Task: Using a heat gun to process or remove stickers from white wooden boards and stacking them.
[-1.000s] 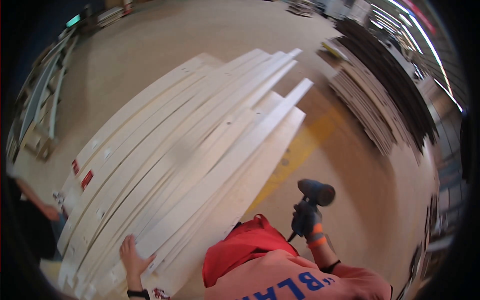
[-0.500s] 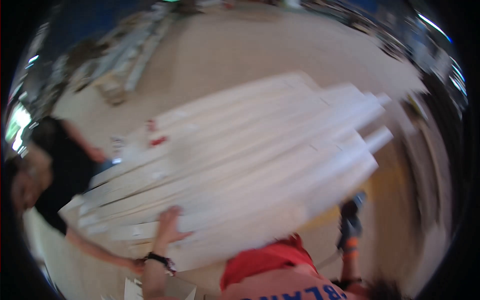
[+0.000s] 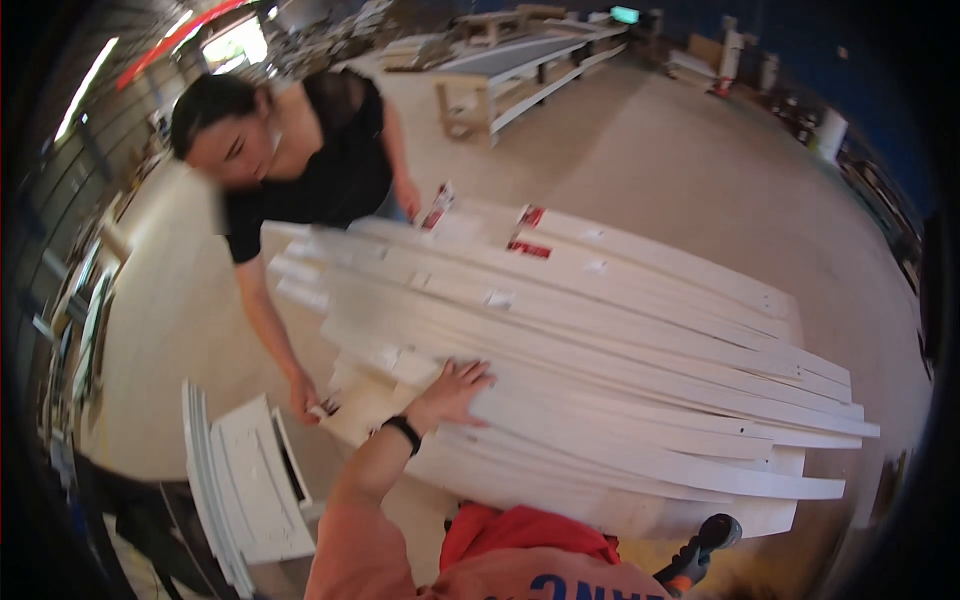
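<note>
My left hand (image 3: 455, 393), bare with a black band at the wrist, lies flat with fingers spread on a long pale wooden board. Many such white boards (image 3: 600, 340) lie side by side over the work table. Low at the right, beside the table's near edge, my right hand (image 3: 685, 570) appears to be in a dark glove with an orange cuff. It is closed on a dark hand tool with a round end (image 3: 719, 532); the tool's exact kind is unclear.
A co-worker in a black top (image 3: 315, 150) stands at the table's far left, one hand (image 3: 305, 398) at its left edge. White curved panels (image 3: 255, 480) stand at the lower left. A long bench (image 3: 490, 85) is farther back. Red-marked labels (image 3: 530, 248) lie on some boards.
The view has swung left, bringing the co-worker and bench more fully into sight. My left hand stays spread on the boards; my right hand stays low with the tool.
</note>
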`<state>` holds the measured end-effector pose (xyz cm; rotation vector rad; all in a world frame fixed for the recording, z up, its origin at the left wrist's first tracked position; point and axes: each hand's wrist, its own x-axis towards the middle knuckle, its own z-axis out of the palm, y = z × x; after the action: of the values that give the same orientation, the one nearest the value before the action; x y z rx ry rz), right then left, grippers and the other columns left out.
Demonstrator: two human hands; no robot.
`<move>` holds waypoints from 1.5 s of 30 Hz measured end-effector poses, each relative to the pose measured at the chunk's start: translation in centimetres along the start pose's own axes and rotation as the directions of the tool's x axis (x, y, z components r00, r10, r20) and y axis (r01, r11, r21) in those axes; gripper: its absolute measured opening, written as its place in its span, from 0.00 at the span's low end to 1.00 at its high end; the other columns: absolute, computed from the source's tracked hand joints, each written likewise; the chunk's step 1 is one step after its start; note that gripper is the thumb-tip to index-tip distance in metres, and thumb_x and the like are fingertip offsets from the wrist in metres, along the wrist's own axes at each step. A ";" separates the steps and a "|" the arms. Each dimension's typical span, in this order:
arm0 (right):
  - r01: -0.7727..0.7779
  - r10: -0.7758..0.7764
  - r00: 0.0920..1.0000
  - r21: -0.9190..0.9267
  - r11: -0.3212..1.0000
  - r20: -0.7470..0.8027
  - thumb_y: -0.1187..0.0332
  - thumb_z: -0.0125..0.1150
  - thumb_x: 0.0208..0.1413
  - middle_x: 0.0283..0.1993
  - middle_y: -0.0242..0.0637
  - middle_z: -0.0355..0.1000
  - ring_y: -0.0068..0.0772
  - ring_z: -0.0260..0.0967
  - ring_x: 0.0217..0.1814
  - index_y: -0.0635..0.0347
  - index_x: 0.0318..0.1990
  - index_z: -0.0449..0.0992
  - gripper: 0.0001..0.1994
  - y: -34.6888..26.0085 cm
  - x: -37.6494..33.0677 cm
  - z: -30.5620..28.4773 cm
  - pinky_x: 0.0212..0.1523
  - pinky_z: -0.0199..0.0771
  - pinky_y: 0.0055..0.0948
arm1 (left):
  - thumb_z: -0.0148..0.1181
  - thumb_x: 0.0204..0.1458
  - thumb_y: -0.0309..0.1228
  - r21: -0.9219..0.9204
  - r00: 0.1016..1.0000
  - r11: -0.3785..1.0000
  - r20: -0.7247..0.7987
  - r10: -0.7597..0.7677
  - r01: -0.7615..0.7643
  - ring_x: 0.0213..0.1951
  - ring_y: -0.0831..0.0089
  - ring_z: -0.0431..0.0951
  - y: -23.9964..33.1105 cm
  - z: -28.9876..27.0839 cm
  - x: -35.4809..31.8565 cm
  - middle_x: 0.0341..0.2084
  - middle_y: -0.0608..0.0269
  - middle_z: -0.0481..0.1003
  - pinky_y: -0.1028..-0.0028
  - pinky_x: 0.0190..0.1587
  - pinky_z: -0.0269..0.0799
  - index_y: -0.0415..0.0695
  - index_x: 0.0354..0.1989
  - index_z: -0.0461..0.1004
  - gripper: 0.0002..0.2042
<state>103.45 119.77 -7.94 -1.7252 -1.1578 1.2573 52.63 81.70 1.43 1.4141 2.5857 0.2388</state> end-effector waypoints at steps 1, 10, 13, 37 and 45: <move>0.024 -0.023 0.999 -0.031 0.999 0.022 0.65 0.70 0.44 0.21 0.30 0.67 0.24 0.59 0.14 0.58 0.38 0.73 0.15 0.1 0.1 0.3 0.15 0.57 0.25 | 0.68 0.35 0.59 0.008 1.000 1.000 -0.005 -0.012 0.012 0.68 0.56 0.52 -0.2 -0.3 -0.1 0.67 0.51 0.54 0.40 0.63 0.45 0.48 0.62 0.62 0.45; 0.227 -0.248 0.968 -0.273 0.935 -0.045 0.66 0.74 0.40 0.30 0.35 0.73 0.26 0.66 0.22 0.62 0.49 0.74 0.25 5.9 2.2 -1.7 0.22 0.65 0.29 | 0.72 0.31 0.56 -0.032 0.999 0.999 -0.031 -0.010 0.009 0.68 0.55 0.53 0.6 0.6 0.5 0.65 0.51 0.56 0.39 0.64 0.44 0.47 0.60 0.63 0.46; 0.369 -0.375 0.924 -0.419 0.830 0.071 0.64 0.75 0.38 0.45 0.45 0.76 0.39 0.73 0.43 0.67 0.51 0.74 0.30 3.8 -2.1 0.2 0.47 0.72 0.37 | 0.74 0.30 0.54 -0.102 0.999 0.995 -0.034 -0.011 0.007 0.68 0.53 0.52 -0.6 1.5 0.2 0.66 0.48 0.56 0.44 0.67 0.43 0.43 0.63 0.60 0.50; 0.471 -0.487 0.852 -0.682 0.559 0.190 0.58 0.74 0.35 0.54 0.52 0.66 0.56 0.61 0.59 0.65 0.55 0.64 0.39 1.9 -4.2 6.5 0.60 0.63 0.43 | 0.80 0.16 0.52 0.006 0.979 0.988 0.131 -0.156 0.156 0.65 0.53 0.54 0.5 -0.1 0.7 0.60 0.51 0.58 0.42 0.63 0.45 0.48 0.66 0.56 0.60; 0.579 -0.581 0.778 -0.633 0.514 0.241 0.65 0.74 0.36 0.60 0.61 0.61 0.59 0.59 0.63 0.73 0.54 0.65 0.37 1.9 -2.8 6.7 0.63 0.60 0.42 | 0.77 0.21 0.55 -0.039 0.984 0.990 0.124 -0.131 0.136 0.65 0.52 0.55 1.0 -0.2 0.2 0.62 0.51 0.58 0.39 0.62 0.46 0.51 0.67 0.56 0.57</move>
<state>97.13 116.68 -10.62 -1.5386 -2.1709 0.3939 53.28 82.38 1.87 1.1945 2.5444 0.1874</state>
